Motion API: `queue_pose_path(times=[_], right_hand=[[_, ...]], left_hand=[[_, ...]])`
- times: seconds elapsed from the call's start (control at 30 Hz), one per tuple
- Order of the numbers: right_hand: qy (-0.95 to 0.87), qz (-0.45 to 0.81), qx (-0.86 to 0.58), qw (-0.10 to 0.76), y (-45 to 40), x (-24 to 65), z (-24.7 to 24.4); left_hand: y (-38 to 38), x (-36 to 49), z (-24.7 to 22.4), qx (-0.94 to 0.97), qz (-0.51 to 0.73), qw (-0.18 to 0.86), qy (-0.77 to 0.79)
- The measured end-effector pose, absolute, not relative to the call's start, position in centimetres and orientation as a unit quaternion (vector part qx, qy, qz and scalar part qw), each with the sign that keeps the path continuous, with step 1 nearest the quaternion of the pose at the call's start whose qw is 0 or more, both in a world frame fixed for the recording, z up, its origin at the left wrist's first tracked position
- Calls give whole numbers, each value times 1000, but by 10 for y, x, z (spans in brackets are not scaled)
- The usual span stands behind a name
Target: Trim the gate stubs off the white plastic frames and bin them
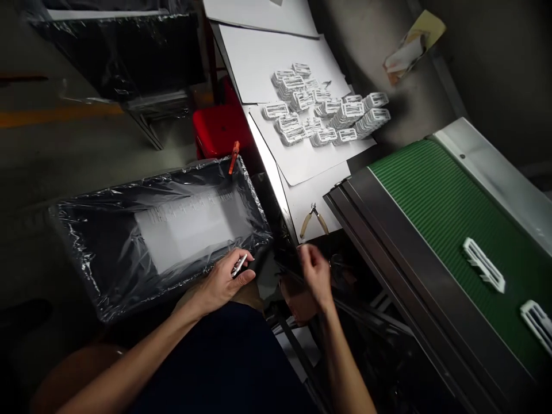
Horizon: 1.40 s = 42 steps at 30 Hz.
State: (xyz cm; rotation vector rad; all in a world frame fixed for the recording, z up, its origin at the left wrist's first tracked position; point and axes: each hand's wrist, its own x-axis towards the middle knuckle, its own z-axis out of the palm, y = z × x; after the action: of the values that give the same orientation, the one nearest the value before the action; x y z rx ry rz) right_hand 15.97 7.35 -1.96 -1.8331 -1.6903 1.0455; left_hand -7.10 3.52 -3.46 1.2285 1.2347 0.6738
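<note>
My left hand (224, 280) is closed around a small white part (239, 265), close to the near edge of a plastic-lined black crate (103, 296). To its right, my right hand (315, 270) is blurred, its fingers drawn together near the table's front corner. Whether anything is between those fingers is too small to tell. Just beyond this hand, cutters with tan handles (306, 223) lie on white paper. Farther back, several stacks of white frame-like parts (297, 135) stand on white sheets (297, 165).
On the right, a green ribbed conveyor belt (426, 190) carries two white frames (483, 264). A red stool (219, 129) stands behind the crate, which has an orange clip (234, 157) on its rim. Another plastic-lined crate (129, 57) is at the upper left.
</note>
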Motion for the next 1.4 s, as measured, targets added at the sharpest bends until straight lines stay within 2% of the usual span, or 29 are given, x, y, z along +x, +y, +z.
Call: queue_pose_path(times=[0.17,0.33,0.77,1.07,1.23,1.4], right_hand=[[-617,481,-585,215,14,132,25],[-647,472,-565,199,2,134,47],[-649,453,-576,207,-12,142,59],[-655,405,-605,201,-14,137,57],[-641,404,-615,219,-14,132,51],[-597,353,-665,277,-12,142,56]], left_hand=[[38,-54,-23,633,298,559,445],[41,-37,-11,688,293,544,382],[41,-25,1,733,282,523,331],[37,-26,-1,720,283,528,349],[38,-26,-2,701,295,537,366],[42,-28,-2,659,278,584,383]])
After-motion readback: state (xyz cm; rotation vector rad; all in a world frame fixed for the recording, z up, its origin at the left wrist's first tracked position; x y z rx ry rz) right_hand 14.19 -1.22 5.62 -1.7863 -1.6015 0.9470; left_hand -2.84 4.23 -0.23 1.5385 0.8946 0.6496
